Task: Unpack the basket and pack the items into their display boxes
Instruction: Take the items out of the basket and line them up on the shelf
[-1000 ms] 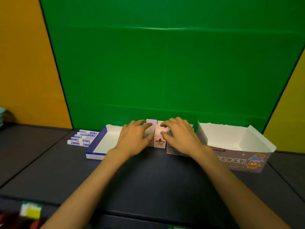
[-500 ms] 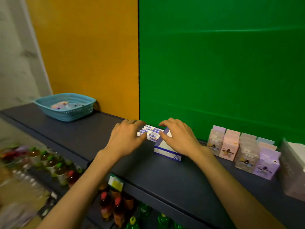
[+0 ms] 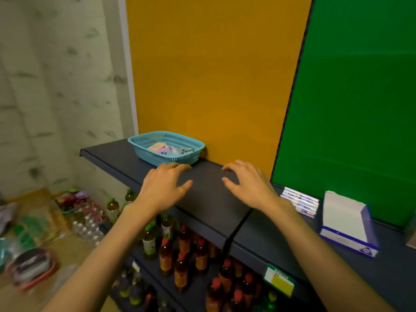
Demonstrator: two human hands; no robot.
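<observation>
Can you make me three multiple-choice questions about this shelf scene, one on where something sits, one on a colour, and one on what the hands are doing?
1. Where does the basket sit?
A. On the shelf, against the orange panel
B. On the floor
C. Inside the white display box

2. What colour is the basket?
A. Red
B. Light blue
C. Black

3. What state are the hands in?
A. Both hold packets
B. One grips the basket
C. Both are open and hold nothing

Answers:
1 A: it stands on the dark shelf's far left part, in front of the orange panel.
2 B: its mesh wall is light blue.
3 C: the left hand and right hand have spread fingers above the shelf, with nothing between them.
</observation>
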